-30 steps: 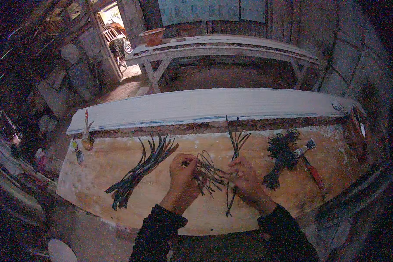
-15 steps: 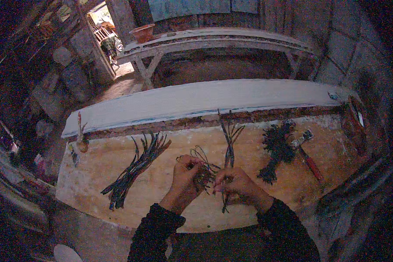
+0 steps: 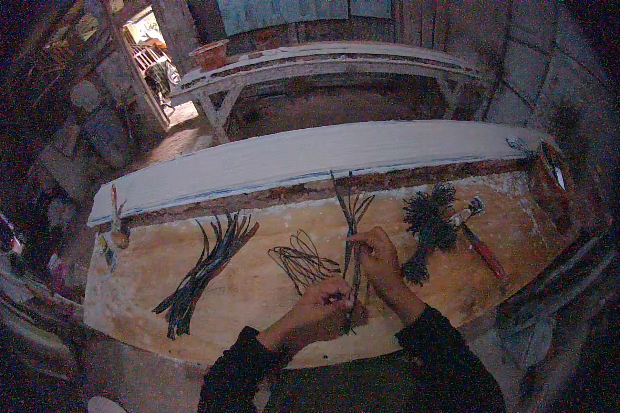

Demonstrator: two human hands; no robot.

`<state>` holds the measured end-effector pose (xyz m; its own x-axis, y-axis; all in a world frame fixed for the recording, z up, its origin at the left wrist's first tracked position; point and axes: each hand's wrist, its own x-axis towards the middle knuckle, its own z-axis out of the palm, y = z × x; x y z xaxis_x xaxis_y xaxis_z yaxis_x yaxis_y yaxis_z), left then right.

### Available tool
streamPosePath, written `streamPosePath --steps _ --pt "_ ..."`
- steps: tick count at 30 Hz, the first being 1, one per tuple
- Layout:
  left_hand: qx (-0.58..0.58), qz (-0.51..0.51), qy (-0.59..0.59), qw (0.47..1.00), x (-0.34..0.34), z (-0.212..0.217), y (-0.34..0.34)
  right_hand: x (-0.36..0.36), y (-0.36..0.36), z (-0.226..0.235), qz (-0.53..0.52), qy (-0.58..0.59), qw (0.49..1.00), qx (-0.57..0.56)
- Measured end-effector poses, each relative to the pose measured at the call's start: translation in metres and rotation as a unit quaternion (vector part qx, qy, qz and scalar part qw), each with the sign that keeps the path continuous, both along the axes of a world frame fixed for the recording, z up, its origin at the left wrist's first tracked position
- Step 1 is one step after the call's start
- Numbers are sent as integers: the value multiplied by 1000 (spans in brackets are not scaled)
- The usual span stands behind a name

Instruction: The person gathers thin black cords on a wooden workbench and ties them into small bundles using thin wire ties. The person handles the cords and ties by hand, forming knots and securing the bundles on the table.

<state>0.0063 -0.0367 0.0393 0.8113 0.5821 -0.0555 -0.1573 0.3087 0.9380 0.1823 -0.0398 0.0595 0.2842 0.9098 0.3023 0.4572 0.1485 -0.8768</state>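
A small bundle of thin dark strips point(image 3: 352, 210) stands out beyond my hands, its far ends fanned apart. My left hand point(image 3: 324, 306) is closed at the bundle's lower end, thumb and fingers pinched together. Higher up, my right hand point(image 3: 380, 260) pinches the same strips with thumb and forefinger. A loose coil of thin dark strands point(image 3: 300, 261) lies on the wooden board point(image 3: 255, 330) just beyond my left hand. Further left lies a thicker bundle of dark strips point(image 3: 203, 275). A bushy, knotted dark bundle point(image 3: 430, 230) rests to the right of my right hand.
A tool with a red handle point(image 3: 486, 253) and pale head lies at the right. A pale raised plank point(image 3: 324, 151) runs along the board's far side. Small tools point(image 3: 119, 230) stand at its left end. Behind are a long bench point(image 3: 337, 67) with an orange pot point(image 3: 210, 55) and a bright doorway.
My left hand has let go of the coil, now lying on the board, and has moved right to the small bundle. My right hand has slid farther up the strips. The view has shifted slightly.
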Motion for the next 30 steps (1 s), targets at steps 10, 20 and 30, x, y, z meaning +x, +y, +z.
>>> streamPosePath --steps 10,20,30 --pt "4 -67 -83 994 -10 31 9 3 5 -3 -50 -49 996 59" --pt "-5 411 -1 912 -14 42 39 -6 -6 -3 301 192 930 -84" --pt "-70 420 -6 905 -9 37 35 -32 -29 1 418 200 863 -200"
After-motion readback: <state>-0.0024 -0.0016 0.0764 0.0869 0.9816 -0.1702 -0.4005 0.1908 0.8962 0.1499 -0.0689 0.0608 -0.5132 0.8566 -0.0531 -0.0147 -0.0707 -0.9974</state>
